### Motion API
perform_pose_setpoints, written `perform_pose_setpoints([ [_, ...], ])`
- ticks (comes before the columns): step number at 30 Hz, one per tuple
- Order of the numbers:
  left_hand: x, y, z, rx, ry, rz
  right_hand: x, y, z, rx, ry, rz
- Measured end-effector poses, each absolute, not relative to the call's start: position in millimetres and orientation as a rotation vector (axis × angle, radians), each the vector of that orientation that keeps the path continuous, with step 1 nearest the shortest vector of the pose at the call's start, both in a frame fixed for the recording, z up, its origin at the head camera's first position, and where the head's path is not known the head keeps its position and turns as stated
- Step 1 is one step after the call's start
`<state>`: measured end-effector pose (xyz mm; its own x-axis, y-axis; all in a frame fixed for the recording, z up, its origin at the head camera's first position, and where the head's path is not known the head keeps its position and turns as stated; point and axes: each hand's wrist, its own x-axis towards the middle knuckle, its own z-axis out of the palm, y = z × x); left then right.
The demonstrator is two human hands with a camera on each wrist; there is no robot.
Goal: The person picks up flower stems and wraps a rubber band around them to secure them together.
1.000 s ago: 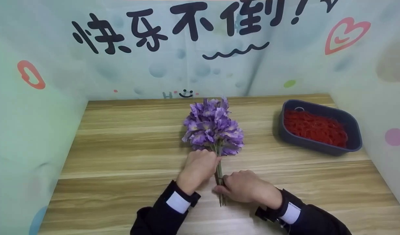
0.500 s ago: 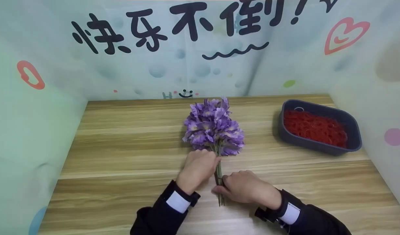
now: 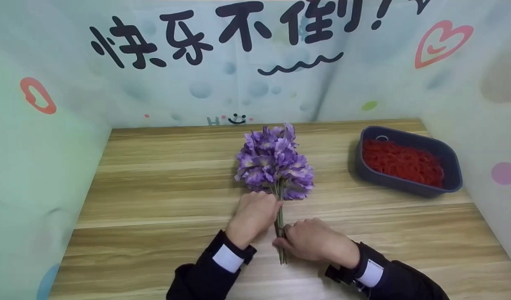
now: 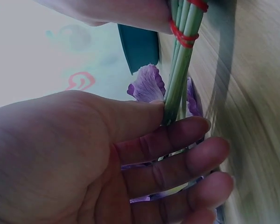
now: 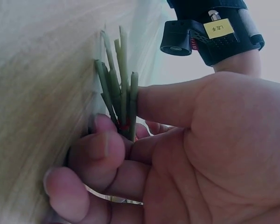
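A bunch of purple artificial flowers [image 3: 274,160] lies mid-table, blooms pointing away from me. My left hand [image 3: 255,214] grips the green stems [image 4: 182,70] just below the blooms, thumb on one side and fingers on the other. Lower down, my right hand [image 3: 316,239] pinches the same stems near their cut ends [image 5: 119,79]. Red rubber bands [image 4: 184,37] circle the stems between the two hands, as the left wrist view shows. A bit of red also shows at the right fingers. Part of the stems is hidden behind both hands.
A dark blue tray [image 3: 399,189] holding a heap of red rubber bands [image 3: 401,164] stands at the back right of the wooden table [image 3: 155,183]. Printed cloth walls [image 3: 222,96] enclose the back and sides.
The blooms have shifted very slightly to the right. Both hands keep nearly the same place and hold on the stems.
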<state>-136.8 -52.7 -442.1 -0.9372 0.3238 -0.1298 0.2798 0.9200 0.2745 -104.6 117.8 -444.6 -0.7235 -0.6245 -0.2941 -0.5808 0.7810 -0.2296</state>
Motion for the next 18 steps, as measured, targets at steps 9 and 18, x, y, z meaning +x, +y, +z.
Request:
perform_pose_setpoints([
  [9, -135.7, -53.4, -442.8, 0.491, 2.941, 0.374, -104.1, 117.8, -443.9, -0.902, 2.619, -0.183],
  [18, -135.9, -53.5, -443.8, 0.483, 2.937, 0.397, -104.2, 116.5, -444.0, -0.883, 2.613, -0.183],
])
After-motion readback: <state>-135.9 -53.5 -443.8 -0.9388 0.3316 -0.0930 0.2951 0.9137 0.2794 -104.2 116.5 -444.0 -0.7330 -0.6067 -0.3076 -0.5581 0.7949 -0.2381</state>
